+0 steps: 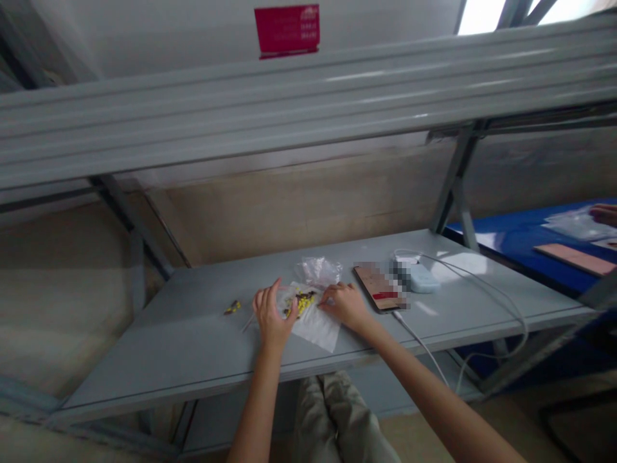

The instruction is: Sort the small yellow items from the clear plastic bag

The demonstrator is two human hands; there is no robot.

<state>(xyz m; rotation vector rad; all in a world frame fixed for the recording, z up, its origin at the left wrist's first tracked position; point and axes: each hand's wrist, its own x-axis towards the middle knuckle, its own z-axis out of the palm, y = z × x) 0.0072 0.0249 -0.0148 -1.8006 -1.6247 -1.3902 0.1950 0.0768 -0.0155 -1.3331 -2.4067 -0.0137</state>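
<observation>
Clear plastic bag (299,307) of small yellow and dark parts lies on a white sheet (319,333), near the front edge of a grey steel shelf (193,341). Ribbed upper shelf beam (308,109) runs overhead; red sign (286,31) sits on the wall behind it. Off to the right is a blue table (511,247) with clear bags (576,225) and a pink board (573,259), and a co-worker's hand (603,214) at the frame edge. Khaki trousers (337,418) show below the shelf.

Left hand (274,315): fingers curved down, tips at the bag's left side. Right hand (340,305): fingers nearly flat, tips at the bag's right side. Neither is clenched; cannot tell if either pinches the film.

Around them: crumpled plastic (319,270) just behind the bag, pixelated brown slab (376,286), pale blue box (418,278), white cable (419,341). Left of the hands: small yellow piece (232,307), thin stick (248,323).
</observation>
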